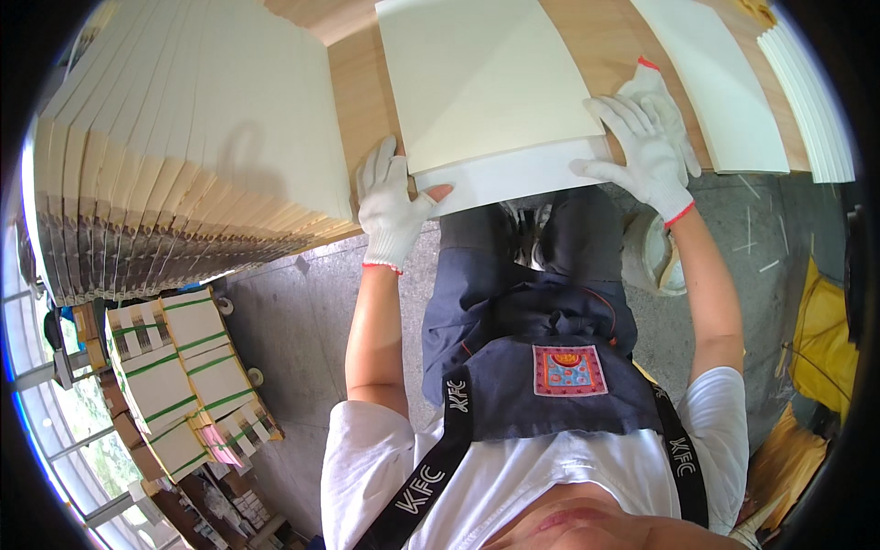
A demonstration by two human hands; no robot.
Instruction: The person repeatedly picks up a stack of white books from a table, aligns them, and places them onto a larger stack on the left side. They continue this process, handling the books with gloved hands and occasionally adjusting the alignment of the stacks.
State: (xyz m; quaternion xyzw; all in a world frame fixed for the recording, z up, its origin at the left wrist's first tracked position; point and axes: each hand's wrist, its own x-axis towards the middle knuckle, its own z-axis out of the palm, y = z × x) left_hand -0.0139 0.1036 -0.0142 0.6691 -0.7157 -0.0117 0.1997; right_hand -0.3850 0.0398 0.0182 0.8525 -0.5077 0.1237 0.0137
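One cream sheet [490,82] and one white sheet [513,174] are seen on the desk [362,92] at twelve o'clock, the white one poking out at six; the left hand [392,202] is laid at their seven o'clock corner, the right hand [649,163] at four; both are set well apart, fingers spread; one loose glove [671,108] is seen beside the right hand.

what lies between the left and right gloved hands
In the head view, a white strip spans the stretch between the left hand and the right hand, along the near edge of the cream sheet.
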